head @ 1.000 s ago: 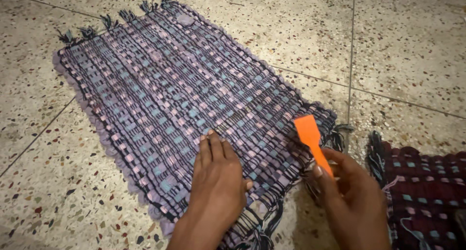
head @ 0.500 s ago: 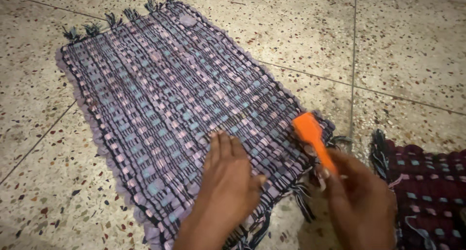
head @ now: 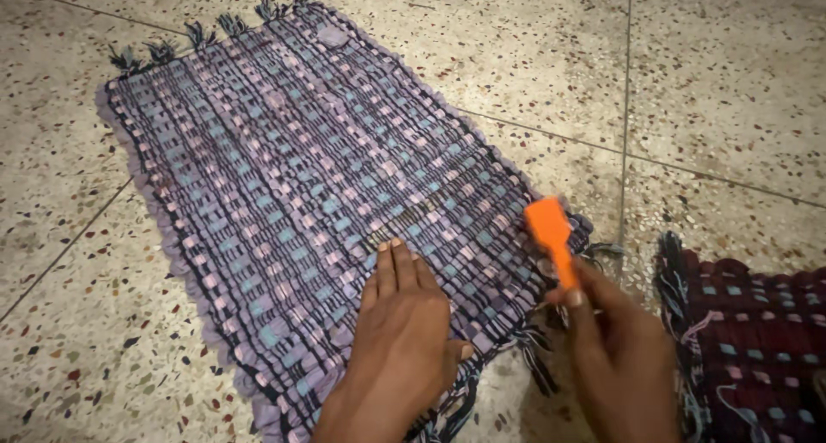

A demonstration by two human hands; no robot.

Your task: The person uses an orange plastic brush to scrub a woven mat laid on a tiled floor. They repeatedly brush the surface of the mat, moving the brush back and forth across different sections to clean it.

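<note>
The left hand point(head: 403, 340) lies flat, palm down, fingers point(head: 397, 267) straight and close together, on the near end of the purple and blue woven rag mat point(head: 284, 168) w/ dark fringe tassels. The mat is spread on the speckled terrazzo floor point(head: 714, 82). The right hand point(head: 615, 348) has its fingers closed around the handle of an orange flat plastic tool point(head: 551, 236); the wide end is over the mat's near right corner. A dark red woven mat point(head: 757, 340) lies at right, apart from the purple one.
</note>
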